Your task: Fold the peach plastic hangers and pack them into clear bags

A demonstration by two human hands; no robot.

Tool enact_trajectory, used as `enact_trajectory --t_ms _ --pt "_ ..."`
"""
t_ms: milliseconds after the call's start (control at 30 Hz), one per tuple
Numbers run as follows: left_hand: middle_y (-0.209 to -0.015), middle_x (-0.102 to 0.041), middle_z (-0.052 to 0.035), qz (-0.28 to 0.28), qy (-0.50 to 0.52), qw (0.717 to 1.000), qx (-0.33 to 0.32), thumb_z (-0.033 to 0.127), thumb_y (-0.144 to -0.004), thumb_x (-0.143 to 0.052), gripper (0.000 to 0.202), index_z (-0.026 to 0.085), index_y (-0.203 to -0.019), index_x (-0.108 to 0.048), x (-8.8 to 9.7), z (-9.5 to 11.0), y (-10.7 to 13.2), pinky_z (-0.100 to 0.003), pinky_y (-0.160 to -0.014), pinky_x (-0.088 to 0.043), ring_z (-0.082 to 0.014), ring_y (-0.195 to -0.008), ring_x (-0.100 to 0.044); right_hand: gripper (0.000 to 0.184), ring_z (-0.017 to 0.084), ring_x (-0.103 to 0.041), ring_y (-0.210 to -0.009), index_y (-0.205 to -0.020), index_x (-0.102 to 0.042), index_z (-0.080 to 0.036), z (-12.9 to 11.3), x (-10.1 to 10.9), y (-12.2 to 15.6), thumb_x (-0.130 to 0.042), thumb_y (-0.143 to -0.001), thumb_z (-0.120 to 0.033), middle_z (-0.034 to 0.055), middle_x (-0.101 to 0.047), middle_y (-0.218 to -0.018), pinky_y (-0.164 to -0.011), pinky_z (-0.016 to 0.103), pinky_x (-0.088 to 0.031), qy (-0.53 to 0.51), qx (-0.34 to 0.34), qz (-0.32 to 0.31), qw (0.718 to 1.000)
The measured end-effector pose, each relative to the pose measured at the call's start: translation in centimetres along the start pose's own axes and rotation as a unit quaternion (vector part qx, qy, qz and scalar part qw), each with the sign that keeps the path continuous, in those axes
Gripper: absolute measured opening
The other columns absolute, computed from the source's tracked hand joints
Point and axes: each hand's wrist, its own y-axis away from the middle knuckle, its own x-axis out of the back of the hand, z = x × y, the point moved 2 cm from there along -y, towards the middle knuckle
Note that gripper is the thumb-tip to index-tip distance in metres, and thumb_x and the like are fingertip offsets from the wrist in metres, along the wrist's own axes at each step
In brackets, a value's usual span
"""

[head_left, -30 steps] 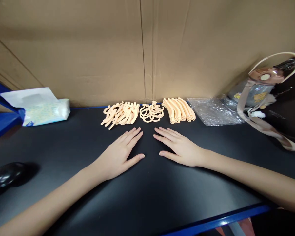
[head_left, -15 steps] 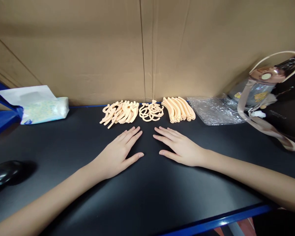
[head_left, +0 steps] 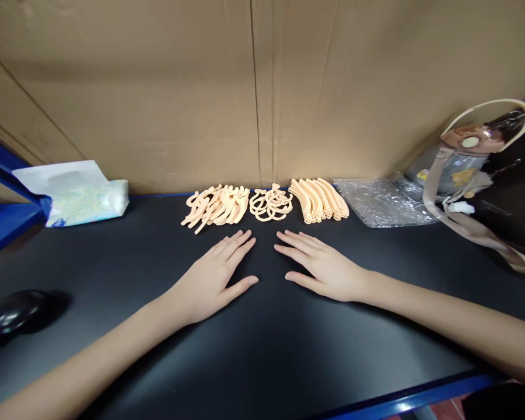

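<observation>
My left hand [head_left: 216,271] lies flat on the black tabletop [head_left: 262,361], fingers stretched out and holding nothing. Opposite it, my right hand [head_left: 321,265] rests palm down with its fingers extended, also bare. Just beyond the fingertips, three groups of pale peach plastic pieces sit in a row. Hooked, curved pieces [head_left: 227,204] are piled on the left, nearest my left hand. In the middle is a small heap of curled, ring-like pieces [head_left: 271,205]. Long, gently bent pieces [head_left: 317,198] lie side by side on the right, beyond my right hand. Neither hand touches them.
A tissue pack [head_left: 90,201] stands at the back left, and a shiny black object [head_left: 17,312] at the left edge. Clear plastic wrapping [head_left: 382,201] lies right of the pieces, beside a bottle [head_left: 452,166] with a strap [head_left: 472,230]. A cardboard wall [head_left: 179,105] closes off the back.
The whole view has shifted slightly, so everything appears a little lower. Both hands stay flat in place, and the pieces have not moved.
</observation>
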Motion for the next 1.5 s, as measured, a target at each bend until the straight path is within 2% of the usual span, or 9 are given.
enact_trajectory --t_ms 200,400,467,567,633,700,833,1033,1500 --pt "-0.158 -0.036 -0.0149 0.002 -0.009 1.000 -0.002 0.056 -0.100 -0.035 0.066 0.013 -0.151 -0.038 0.0 0.0 0.2 -0.051 -0.118 -0.032 -0.0295 -0.147 -0.032 0.053 0.028 -0.034 -0.146 -0.145 -0.049 -0.017 0.4 0.3 0.1 -0.046 -0.100 -0.045 0.0141 -0.038 -0.156 -0.118 0.053 -0.032 -0.001 0.010 -0.018 1.000" --pt "-0.157 -0.038 -0.0161 0.004 -0.013 1.000 -0.009 0.054 -0.101 -0.036 0.065 0.011 -0.149 -0.040 -0.1 0.0 0.2 -0.053 -0.116 -0.035 -0.0308 -0.146 -0.034 0.056 0.030 -0.033 -0.146 -0.144 -0.049 -0.011 0.3 0.4 0.0 -0.041 -0.101 -0.045 0.0169 -0.037 -0.156 -0.117 0.055 -0.033 0.010 0.013 -0.025 1.000" --pt "-0.152 -0.047 -0.0146 0.030 -0.022 0.999 -0.014 0.049 -0.101 -0.038 0.056 0.014 -0.143 -0.050 0.1 -0.1 0.0 -0.052 -0.115 -0.038 -0.0301 -0.143 -0.039 0.056 0.029 -0.032 -0.146 -0.145 -0.049 -0.013 0.2 0.4 0.0 -0.041 -0.101 -0.046 0.0157 -0.037 -0.156 -0.117 0.054 -0.033 0.013 0.010 -0.026 1.000" --pt "-0.139 -0.059 -0.0126 0.108 -0.062 0.992 -0.006 0.039 -0.101 -0.040 0.040 0.017 -0.124 -0.065 0.7 -1.0 -0.4 -0.051 -0.113 -0.040 -0.0300 -0.137 -0.046 0.056 0.029 -0.032 -0.146 -0.145 -0.049 -0.013 0.2 0.4 0.1 -0.040 -0.101 -0.047 0.0152 -0.037 -0.157 -0.119 0.051 -0.032 0.029 0.010 -0.030 0.999" --pt "-0.136 -0.060 -0.0143 0.155 -0.100 0.983 0.016 0.035 -0.100 -0.041 0.037 0.017 -0.118 -0.068 1.0 -1.9 -0.5 -0.052 -0.112 -0.040 -0.0325 -0.136 -0.047 0.057 0.029 -0.032 -0.146 -0.145 -0.049 -0.012 0.2 0.4 0.1 -0.039 -0.101 -0.047 0.0158 -0.037 -0.156 -0.118 0.051 -0.032 0.035 0.012 -0.030 0.999" --pt "-0.135 -0.059 -0.0168 0.176 -0.131 0.975 0.037 0.034 -0.099 -0.042 0.037 0.017 -0.119 -0.068 1.1 -2.8 -0.6 -0.055 -0.110 -0.040 -0.0359 -0.135 -0.047 0.057 0.031 -0.033 -0.146 -0.145 -0.049 -0.010 0.2 0.4 0.1 -0.039 -0.102 -0.046 0.0167 -0.037 -0.156 -0.118 0.053 -0.033 0.037 0.016 -0.028 0.999" --pt "-0.133 -0.061 -0.0192 0.186 -0.177 0.965 0.058 0.032 -0.098 -0.040 0.039 0.014 -0.120 -0.068 0.8 -3.7 -0.4 -0.058 -0.105 -0.042 -0.0378 -0.128 -0.053 0.057 0.032 -0.033 -0.145 -0.145 -0.049 -0.009 0.2 0.4 0.1 -0.039 -0.102 -0.045 0.0178 -0.037 -0.156 -0.117 0.054 -0.033 0.037 0.020 -0.028 0.999" --pt "-0.124 -0.067 -0.0170 0.193 -0.195 0.958 0.083 0.032 -0.098 -0.042 0.038 0.012 -0.120 -0.066 0.9 -3.2 -0.5 -0.054 -0.091 -0.048 -0.0377 -0.114 -0.060 0.058 0.031 -0.032 -0.146 -0.147 -0.047 -0.011 0.3 0.3 0.1 -0.037 -0.102 -0.047 0.0157 -0.035 -0.158 -0.118 0.053 -0.032 0.039 0.010 -0.040 0.998" --pt "-0.121 -0.066 -0.0176 0.191 -0.181 0.960 0.096 0.034 -0.097 -0.043 0.041 0.008 -0.118 -0.067 0.4 -3.6 -0.5 -0.049 -0.093 -0.045 -0.0363 -0.116 -0.057 0.057 0.031 -0.034 -0.146 -0.146 -0.048 -0.011 0.3 0.3 0.1 -0.038 -0.102 -0.047 0.0153 -0.037 -0.157 -0.117 0.054 -0.034 0.045 0.012 -0.030 0.998"
